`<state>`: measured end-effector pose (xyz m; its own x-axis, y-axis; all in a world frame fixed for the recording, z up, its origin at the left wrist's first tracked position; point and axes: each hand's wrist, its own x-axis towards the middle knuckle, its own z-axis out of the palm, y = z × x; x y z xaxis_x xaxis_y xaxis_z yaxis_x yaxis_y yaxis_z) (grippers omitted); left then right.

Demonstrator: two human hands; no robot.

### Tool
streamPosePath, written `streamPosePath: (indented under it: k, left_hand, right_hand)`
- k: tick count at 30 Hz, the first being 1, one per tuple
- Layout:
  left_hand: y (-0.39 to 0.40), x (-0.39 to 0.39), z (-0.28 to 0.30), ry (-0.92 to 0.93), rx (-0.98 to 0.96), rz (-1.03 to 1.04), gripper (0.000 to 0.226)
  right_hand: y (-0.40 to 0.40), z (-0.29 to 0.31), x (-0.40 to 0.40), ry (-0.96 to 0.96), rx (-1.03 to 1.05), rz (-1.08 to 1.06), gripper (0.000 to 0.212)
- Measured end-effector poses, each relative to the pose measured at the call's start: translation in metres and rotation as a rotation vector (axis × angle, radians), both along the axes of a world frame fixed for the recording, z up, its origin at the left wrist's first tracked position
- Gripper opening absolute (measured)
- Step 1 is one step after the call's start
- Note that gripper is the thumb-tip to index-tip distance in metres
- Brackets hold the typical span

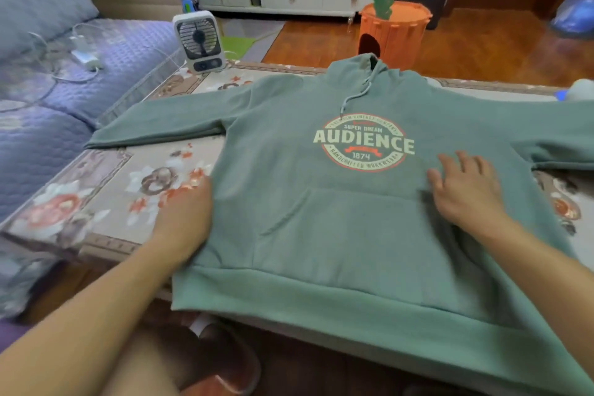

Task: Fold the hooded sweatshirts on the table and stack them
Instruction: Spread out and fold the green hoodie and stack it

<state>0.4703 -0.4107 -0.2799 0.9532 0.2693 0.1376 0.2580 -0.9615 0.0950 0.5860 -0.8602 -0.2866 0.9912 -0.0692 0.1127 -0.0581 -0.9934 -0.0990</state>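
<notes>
Item: green hooded sweatshirt (321, 222), laid face up and spread flat on the floral table cover (106, 190), both sleeves out to the sides, hood away from the person, hem hanging slightly over the near table edge.
Left hand (184, 219): at the garment's left side seam, just beside the kangaroo pocket (340, 235); fingertips hidden at or under the fabric edge, so whether it pinches the cloth or only presses it cannot be told.
Right hand (466, 190): released, fingers spread, palm flat on the body of the garment just right of the printed badge and above the pocket's right corner; blurred.
Handling (judged): soft, thick fleece, light to moderate in weight, limp with no stiffness of its own; not fragile, not slippery on the cloth cover. Likely to sag and crease if lifted by one point.
Where to take hold (judged): side seams, shoulders and cuffs, to bring sleeves and sides inward over the front.
Writing: chest badge (364, 142) reads "SUPER DREAM", "AUDIENCE", "1874"; lower ring appears to read "HANDCRAFTED WORKWEAR"; upper ring text too small to read surely.
Beyond the left hand: small desk fan (199, 42) at the far table corner.
Beyond the right hand: orange carrot-shaped tub (393, 32) on the floor past the hood.
</notes>
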Motion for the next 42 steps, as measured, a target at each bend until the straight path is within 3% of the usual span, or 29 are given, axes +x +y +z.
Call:
streamPosePath:
  k: [2, 4, 6, 8, 10, 12, 16, 20, 25, 31, 36, 39, 42]
  left_hand:
    - [0.012, 0.000, 0.006, 0.032, -0.136, 0.087, 0.011]
    - [0.015, -0.004, 0.006, 0.069, 0.055, 0.119, 0.023]
    - [-0.004, -0.004, 0.005, -0.005, 0.274, -0.014, 0.040]
    - [-0.034, 0.001, -0.001, -0.117, 0.229, -0.295, 0.048]
    - [-0.061, 0.003, -0.002, 0.079, 0.072, -0.344, 0.055]
    - [-0.066, -0.004, -0.013, 0.290, -0.021, -0.207, 0.059]
    - [-0.070, 0.004, 0.005, 0.444, -0.015, -0.085, 0.055]
    - [-0.115, 0.064, 0.037, 0.298, 0.102, -0.205, 0.041]
    - [-0.146, 0.165, 0.025, 0.091, -0.165, -0.322, 0.039]
    - [-0.124, 0.258, -0.021, -0.012, -0.038, -0.371, 0.060]
    - [-0.121, 0.262, -0.034, -0.069, 0.020, -0.371, 0.045]
    - [-0.130, 0.285, -0.014, -0.061, 0.068, -0.354, 0.033]
    - [-0.140, 0.321, -0.003, -0.006, -0.026, -0.273, 0.032]
  right_hand:
    - [-0.039, -0.006, -0.012, 0.119, 0.001, -0.056, 0.071]
    - [-0.069, -0.007, -0.027, 0.247, 0.016, -0.035, 0.075]
    - [-0.082, -0.003, -0.039, 0.258, 0.055, 0.018, 0.063]
    - [-0.091, -0.002, -0.046, 0.164, 0.053, 0.011, 0.067]
    - [-0.102, -0.005, -0.055, 0.158, -0.025, -0.030, 0.074]
    - [-0.119, -0.007, -0.065, 0.230, -0.029, -0.119, 0.068]
    - [-0.127, 0.008, -0.062, 0.290, -0.125, -0.215, 0.055]
    - [-0.083, 0.027, -0.014, 0.166, -0.324, -0.086, 0.042]
    - [-0.001, 0.057, 0.062, 0.169, 0.005, 0.064, 0.043]
    - [0.072, 0.053, 0.151, 0.214, 0.197, 0.166, 0.046]
    - [0.144, 0.039, 0.214, 0.257, 0.266, 0.334, 0.047]
    - [0.151, 0.025, 0.233, 0.238, 0.174, 0.302, 0.037]
    - [0.126, 0.027, 0.231, 0.247, 0.083, 0.164, 0.040]
